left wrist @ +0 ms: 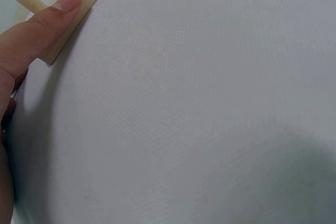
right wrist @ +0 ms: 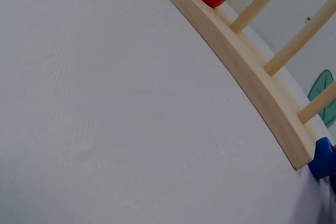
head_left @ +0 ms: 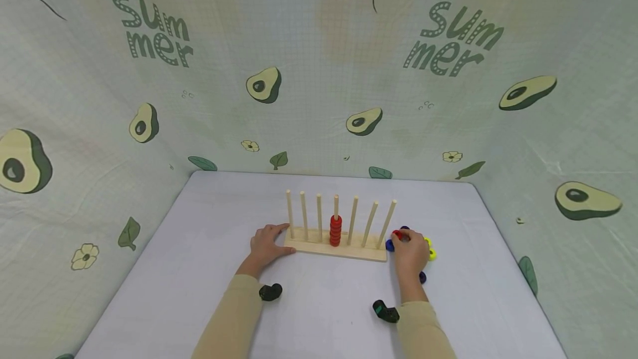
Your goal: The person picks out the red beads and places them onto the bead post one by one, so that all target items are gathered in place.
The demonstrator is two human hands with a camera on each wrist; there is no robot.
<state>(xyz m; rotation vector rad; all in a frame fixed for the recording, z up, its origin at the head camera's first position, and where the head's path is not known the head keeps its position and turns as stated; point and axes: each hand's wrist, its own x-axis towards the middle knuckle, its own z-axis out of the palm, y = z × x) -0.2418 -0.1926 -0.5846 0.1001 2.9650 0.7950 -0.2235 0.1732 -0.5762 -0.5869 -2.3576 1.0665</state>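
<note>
A wooden peg stand (head_left: 319, 244) with several upright pegs sits on the white table. A stack of red beads (head_left: 335, 231) fills the lower part of its middle peg. My left hand (head_left: 266, 245) holds the stand's left end, the thumb (left wrist: 60, 11) along the front edge of the base and the fingers behind. Beyond the right end, my right hand (head_left: 411, 254) pinches a red bead (head_left: 396, 234) between thumb and fingers. A blue bead (head_left: 390, 245) lies against that end of the base; the right wrist view shows this blue bead (right wrist: 323, 158) but not the hand.
Yellow beads (head_left: 432, 254) lie to the right of my right hand, partly covered by it. One dark blue bead (head_left: 422, 277) is beside the wrist, another dark bead (head_left: 405, 227) behind the fingers. A patterned cloth (head_left: 314, 71) hangs around the table's back and sides.
</note>
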